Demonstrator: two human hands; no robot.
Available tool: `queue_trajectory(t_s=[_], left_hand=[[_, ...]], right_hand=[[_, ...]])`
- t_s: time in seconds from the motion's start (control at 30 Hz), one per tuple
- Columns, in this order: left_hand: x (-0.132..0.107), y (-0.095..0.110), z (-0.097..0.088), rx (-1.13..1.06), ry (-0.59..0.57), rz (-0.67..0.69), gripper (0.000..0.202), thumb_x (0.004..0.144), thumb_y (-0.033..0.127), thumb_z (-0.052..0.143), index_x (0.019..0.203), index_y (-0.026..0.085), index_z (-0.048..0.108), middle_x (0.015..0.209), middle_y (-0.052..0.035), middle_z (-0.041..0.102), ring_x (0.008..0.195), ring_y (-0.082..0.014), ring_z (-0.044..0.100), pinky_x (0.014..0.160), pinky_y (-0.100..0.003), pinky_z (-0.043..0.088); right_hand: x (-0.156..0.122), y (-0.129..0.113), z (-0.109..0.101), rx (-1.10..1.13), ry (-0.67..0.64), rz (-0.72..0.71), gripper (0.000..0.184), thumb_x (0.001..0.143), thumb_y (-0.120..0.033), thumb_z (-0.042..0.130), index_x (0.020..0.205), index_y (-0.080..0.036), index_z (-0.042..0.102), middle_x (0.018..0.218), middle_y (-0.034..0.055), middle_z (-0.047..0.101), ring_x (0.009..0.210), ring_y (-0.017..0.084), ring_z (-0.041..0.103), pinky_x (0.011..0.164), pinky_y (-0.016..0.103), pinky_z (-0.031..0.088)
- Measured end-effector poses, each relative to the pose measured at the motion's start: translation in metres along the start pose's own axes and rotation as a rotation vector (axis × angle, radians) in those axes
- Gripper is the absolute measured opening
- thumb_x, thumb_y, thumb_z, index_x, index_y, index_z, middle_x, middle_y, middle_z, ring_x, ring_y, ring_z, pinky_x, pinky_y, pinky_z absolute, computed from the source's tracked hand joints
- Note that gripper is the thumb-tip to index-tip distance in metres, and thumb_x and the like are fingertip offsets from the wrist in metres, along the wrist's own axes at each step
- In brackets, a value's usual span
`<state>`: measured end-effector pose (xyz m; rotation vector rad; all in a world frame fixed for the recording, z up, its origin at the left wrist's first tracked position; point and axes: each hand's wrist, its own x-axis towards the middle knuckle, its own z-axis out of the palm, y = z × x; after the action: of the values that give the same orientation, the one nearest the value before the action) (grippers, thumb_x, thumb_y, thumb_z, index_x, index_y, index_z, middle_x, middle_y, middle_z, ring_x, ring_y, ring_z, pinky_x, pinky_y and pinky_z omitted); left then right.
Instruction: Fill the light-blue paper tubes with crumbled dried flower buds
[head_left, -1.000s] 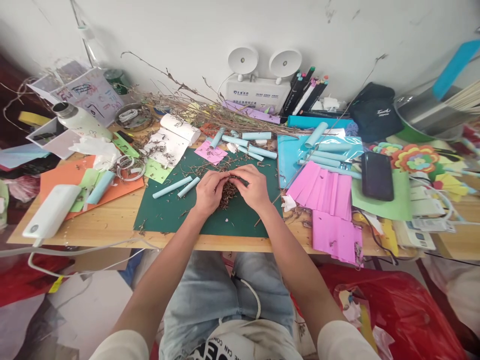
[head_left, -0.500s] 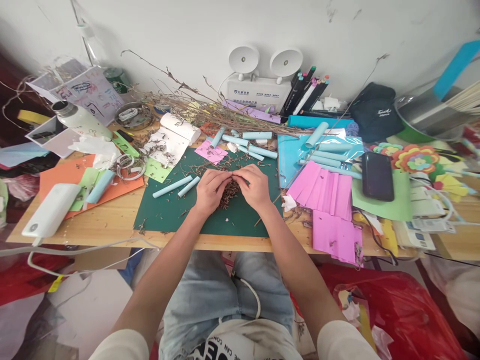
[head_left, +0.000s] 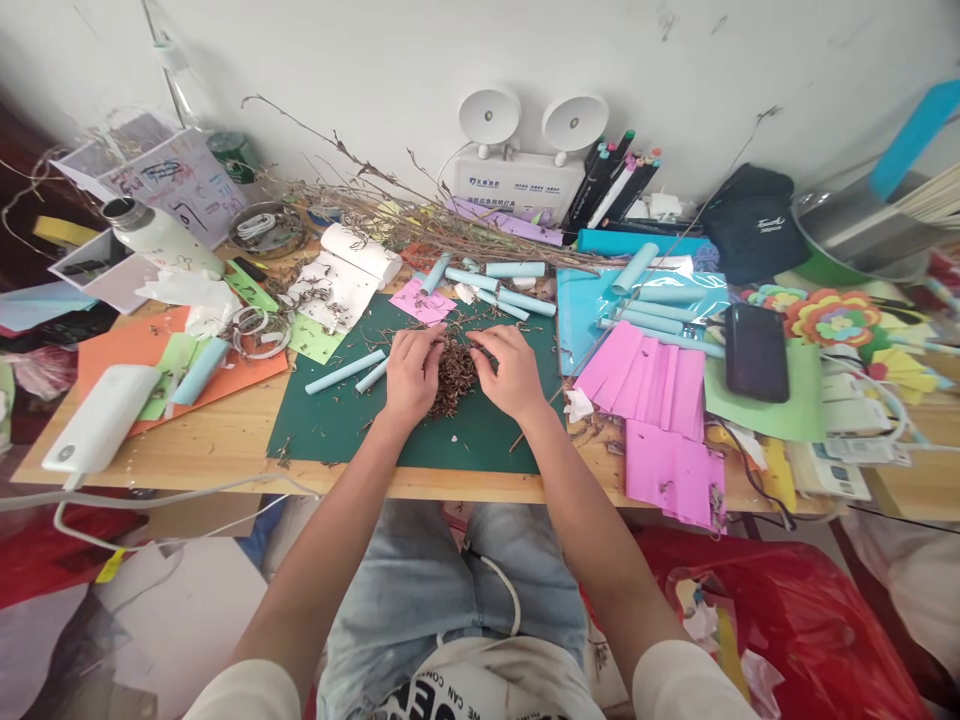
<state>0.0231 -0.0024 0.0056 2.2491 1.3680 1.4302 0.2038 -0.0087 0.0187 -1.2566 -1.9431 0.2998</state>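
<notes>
A heap of brown dried plant bits [head_left: 454, 378] lies on the dark green mat [head_left: 480, 450], between my two hands. My left hand [head_left: 412, 372] rests at the heap's left side, fingers curved forward and thumb apart, with nothing seen in its grasp. On the right, my right hand [head_left: 510, 370] is curved with thumb and fingers spread, its fingertips at the heap's upper right edge. Two pale blue paper rolls [head_left: 343, 372] lie on the mat left of my left hand. Dry twigs and crumbs are scattered behind the heap.
More blue rolls [head_left: 514, 270] and a pink paper square [head_left: 421, 303] lie behind the mat. Long dry stems [head_left: 450, 235] stretch across the back. To the right are folded pink paper [head_left: 645, 380] and a black phone [head_left: 756, 352]. A white power bank [head_left: 103, 418] sits left.
My hands have moved apart from where their fingertips met above the heap. The left hand shifted slightly left, and more of the dried heap now shows between them.
</notes>
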Motion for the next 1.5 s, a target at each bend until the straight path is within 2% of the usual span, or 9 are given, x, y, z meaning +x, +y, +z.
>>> queue_trajectory(t_s=[0.13, 0.23, 0.4, 0.53, 0.67, 0.97, 1.27, 1.4, 1.5], left_hand=[[-0.001, 0.000, -0.001, -0.006, 0.006, -0.017, 0.027, 0.100, 0.023, 0.039, 0.110, 0.020, 0.064, 0.111, -0.0087, 0.067, 0.104, -0.0221, 0.058, 0.094, -0.040, 0.045], [-0.002, -0.001, -0.002, 0.007, 0.070, -0.071, 0.030, 0.101, 0.024, 0.036, 0.109, 0.020, 0.064, 0.109, -0.0095, 0.066, 0.104, -0.0219, 0.058, 0.093, -0.039, 0.045], [0.000, 0.000, -0.005, 0.015, 0.127, -0.127, 0.028, 0.101, 0.026, 0.038, 0.108, 0.017, 0.064, 0.101, -0.0094, 0.066, 0.097, -0.0205, 0.058, 0.088, -0.035, 0.047], [0.002, 0.006, -0.006, -0.016, 0.007, -0.058, 0.025, 0.099, 0.030, 0.047, 0.115, 0.018, 0.063, 0.103, -0.0076, 0.068, 0.097, -0.0200, 0.058, 0.089, -0.035, 0.047], [0.001, 0.010, 0.000, -0.079, -0.113, 0.054, 0.026, 0.094, 0.034, 0.058, 0.114, 0.019, 0.065, 0.100, -0.0059, 0.072, 0.093, -0.0193, 0.059, 0.085, -0.034, 0.049], [0.001, 0.000, 0.000, -0.014, 0.010, -0.062, 0.019, 0.096, 0.029, 0.055, 0.087, 0.019, 0.068, 0.083, -0.0041, 0.069, 0.083, -0.0176, 0.058, 0.076, -0.032, 0.049], [-0.004, 0.000, 0.007, 0.007, -0.177, 0.111, 0.032, 0.098, 0.021, 0.045, 0.125, 0.019, 0.062, 0.108, -0.0087, 0.070, 0.100, -0.0217, 0.055, 0.089, -0.040, 0.049], [-0.002, 0.006, 0.001, 0.005, -0.138, 0.075, 0.024, 0.098, 0.025, 0.048, 0.108, 0.020, 0.069, 0.119, -0.0089, 0.067, 0.106, -0.0219, 0.055, 0.095, -0.042, 0.046], [0.000, 0.008, -0.008, 0.012, -0.029, -0.018, 0.027, 0.099, 0.026, 0.044, 0.089, 0.019, 0.068, 0.106, -0.0076, 0.070, 0.100, -0.0201, 0.057, 0.092, -0.039, 0.046]], right_hand=[[-0.003, -0.009, 0.001, 0.006, -0.150, -0.022, 0.029, 0.084, -0.035, 0.068, 0.110, -0.023, 0.069, 0.099, 0.0070, 0.068, 0.095, 0.024, 0.061, 0.083, 0.037, 0.051], [-0.004, -0.008, 0.004, 0.009, -0.220, -0.025, 0.020, 0.086, -0.021, 0.063, 0.104, -0.023, 0.071, 0.098, 0.0059, 0.069, 0.090, 0.021, 0.065, 0.079, 0.033, 0.052], [0.000, 0.005, 0.003, 0.097, 0.024, 0.006, 0.019, 0.088, -0.011, 0.055, 0.093, -0.021, 0.071, 0.090, 0.0046, 0.070, 0.083, 0.018, 0.066, 0.077, 0.030, 0.051], [0.001, 0.006, 0.002, 0.147, 0.161, 0.050, 0.012, 0.088, -0.016, 0.059, 0.089, -0.019, 0.070, 0.084, 0.0040, 0.071, 0.076, 0.016, 0.066, 0.072, 0.028, 0.051], [0.000, 0.000, 0.006, 0.211, 0.155, 0.114, 0.010, 0.087, -0.020, 0.061, 0.086, -0.021, 0.071, 0.080, 0.0023, 0.071, 0.067, 0.015, 0.064, 0.066, 0.027, 0.051], [0.002, 0.004, 0.001, 0.134, 0.146, 0.101, 0.015, 0.091, -0.024, 0.056, 0.085, -0.019, 0.069, 0.080, 0.0039, 0.069, 0.073, 0.016, 0.063, 0.070, 0.028, 0.049], [-0.001, 0.005, 0.003, 0.024, 0.000, 0.086, 0.034, 0.087, -0.014, 0.046, 0.111, -0.021, 0.069, 0.106, 0.0083, 0.067, 0.099, 0.023, 0.062, 0.089, 0.037, 0.052], [-0.002, -0.003, 0.001, 0.007, 0.004, 0.034, 0.031, 0.090, -0.017, 0.047, 0.113, -0.021, 0.069, 0.109, 0.0089, 0.065, 0.104, 0.025, 0.058, 0.094, 0.040, 0.050], [-0.003, -0.005, 0.003, -0.038, -0.074, -0.001, 0.028, 0.091, -0.030, 0.057, 0.116, -0.022, 0.068, 0.106, 0.0088, 0.065, 0.101, 0.025, 0.057, 0.090, 0.040, 0.050]])
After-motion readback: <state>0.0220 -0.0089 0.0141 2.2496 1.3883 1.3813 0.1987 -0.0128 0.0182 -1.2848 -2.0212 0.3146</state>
